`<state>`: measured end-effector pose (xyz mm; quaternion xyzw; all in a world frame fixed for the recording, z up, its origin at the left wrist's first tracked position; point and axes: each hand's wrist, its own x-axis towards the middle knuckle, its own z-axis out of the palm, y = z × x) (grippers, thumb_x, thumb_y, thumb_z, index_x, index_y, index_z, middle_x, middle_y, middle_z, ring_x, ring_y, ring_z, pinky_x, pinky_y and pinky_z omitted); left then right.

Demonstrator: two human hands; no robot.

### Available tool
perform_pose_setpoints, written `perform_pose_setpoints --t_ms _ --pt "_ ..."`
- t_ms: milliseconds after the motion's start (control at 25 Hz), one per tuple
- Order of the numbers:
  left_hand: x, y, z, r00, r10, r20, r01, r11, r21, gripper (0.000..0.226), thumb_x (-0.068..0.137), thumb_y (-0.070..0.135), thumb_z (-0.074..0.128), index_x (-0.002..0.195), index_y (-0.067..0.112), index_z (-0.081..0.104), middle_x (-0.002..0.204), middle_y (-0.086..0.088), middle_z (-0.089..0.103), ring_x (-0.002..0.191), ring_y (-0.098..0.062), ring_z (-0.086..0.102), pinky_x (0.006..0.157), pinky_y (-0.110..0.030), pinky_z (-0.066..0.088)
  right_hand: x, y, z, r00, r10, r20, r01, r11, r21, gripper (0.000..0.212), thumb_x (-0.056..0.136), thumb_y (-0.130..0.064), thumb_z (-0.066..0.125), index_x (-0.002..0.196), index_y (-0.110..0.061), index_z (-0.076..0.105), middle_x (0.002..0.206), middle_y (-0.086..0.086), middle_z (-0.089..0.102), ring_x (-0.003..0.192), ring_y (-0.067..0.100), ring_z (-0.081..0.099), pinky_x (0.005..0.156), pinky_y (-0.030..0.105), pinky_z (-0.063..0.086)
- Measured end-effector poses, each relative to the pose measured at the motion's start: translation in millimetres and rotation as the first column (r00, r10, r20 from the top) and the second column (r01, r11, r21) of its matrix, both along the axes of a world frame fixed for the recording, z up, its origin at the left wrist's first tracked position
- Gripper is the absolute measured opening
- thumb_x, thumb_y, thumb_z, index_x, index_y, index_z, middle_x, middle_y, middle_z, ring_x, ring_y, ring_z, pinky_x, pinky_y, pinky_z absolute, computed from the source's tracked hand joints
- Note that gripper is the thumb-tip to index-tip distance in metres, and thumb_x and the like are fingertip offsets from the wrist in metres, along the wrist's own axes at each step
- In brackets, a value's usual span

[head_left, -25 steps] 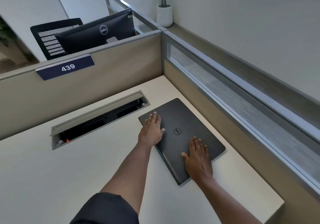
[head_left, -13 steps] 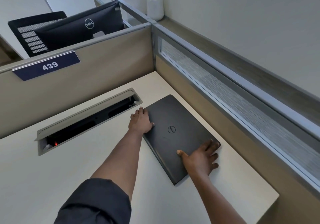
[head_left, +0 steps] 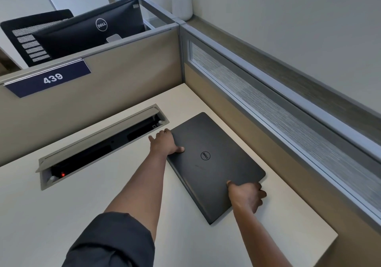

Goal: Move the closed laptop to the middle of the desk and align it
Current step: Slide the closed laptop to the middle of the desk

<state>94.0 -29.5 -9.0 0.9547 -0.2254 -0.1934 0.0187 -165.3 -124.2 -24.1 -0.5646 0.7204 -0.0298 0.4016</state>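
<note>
A closed black laptop (head_left: 214,163) with a round logo on its lid lies at an angle on the right part of the pale desk (head_left: 61,215), close to the right partition. My left hand (head_left: 164,143) grips its far left edge, thumb on the lid and fingers over the side. My right hand (head_left: 247,196) grips its near right edge, thumb on top and fingers curled underneath. The laptop's near right edge looks slightly raised off the desk.
An open cable tray (head_left: 99,145) with a red light is set into the desk left of the laptop. Beige partitions (head_left: 123,85) wall the back and right sides. A "439" sign (head_left: 51,78), a monitor (head_left: 92,33) and a potted plant (head_left: 182,5) lie beyond.
Both hands moved from lying flat on the lid to gripping the laptop's opposite edges. The laptop has hardly shifted on the desk.
</note>
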Motion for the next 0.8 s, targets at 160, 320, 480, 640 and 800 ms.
perform_pose_setpoints --t_ms 160,320,480,640,800 --pt "4 -2 3 1.0 0.026 -0.008 -0.026 1.0 -0.002 0.095 0.063 0.064 0.078 0.134 0.009 0.047 0.138 -0.015 0.048 0.13 -0.033 0.047 0.105 -0.045 0.036 -1 -9 -2 1.0 -0.024 -0.007 0.024 1.0 0.011 0.08 0.068 -0.037 0.086 0.122 0.003 0.042 0.126 0.027 0.049 0.109 0.042 0.056 0.082 0.047 0.054" --pt "1 1 6 0.999 0.045 -0.028 -0.044 0.999 0.015 0.091 0.06 0.062 0.082 0.129 0.012 0.05 0.137 -0.015 0.046 0.128 -0.033 0.046 0.102 -0.045 0.035 -5 -21 -5 1.0 -0.006 -0.02 0.006 1.0 -0.001 0.085 0.065 -0.044 0.086 0.122 0.005 0.045 0.123 0.026 0.054 0.11 0.039 0.057 0.08 0.045 0.053" --pt "-3 11 10 0.989 0.115 -0.096 -0.115 0.993 0.007 0.101 0.056 0.058 0.086 0.133 0.01 0.044 0.137 -0.015 0.045 0.128 -0.034 0.045 0.101 -0.043 0.037 -8 -29 -8 0.998 0.066 -0.012 -0.066 0.998 -0.002 0.082 0.064 -0.049 0.085 0.117 0.005 0.055 0.117 0.021 0.061 0.112 0.037 0.056 0.08 0.041 0.053" --pt "-9 24 9 0.971 0.199 -0.134 -0.2 0.98 0.008 0.108 0.056 0.059 0.085 0.139 0.008 0.037 0.14 -0.016 0.044 0.131 -0.033 0.043 0.103 -0.045 0.036 -11 -35 -14 0.992 0.124 -0.016 -0.123 0.992 0.012 0.078 0.058 -0.057 0.081 0.108 0.0 0.062 0.107 0.016 0.066 0.103 0.036 0.061 0.082 0.042 0.058" --pt "-23 43 5 0.945 0.284 -0.161 -0.298 0.952 -0.068 0.109 0.059 0.058 0.084 0.142 0.006 0.034 0.141 -0.013 0.043 0.134 -0.031 0.04 0.104 -0.047 0.033 -11 -38 -14 0.986 0.167 -0.023 -0.167 0.986 0.015 0.072 0.059 -0.057 0.078 0.105 -0.003 0.066 0.105 0.015 0.068 0.1 0.036 0.064 0.082 0.042 0.058"
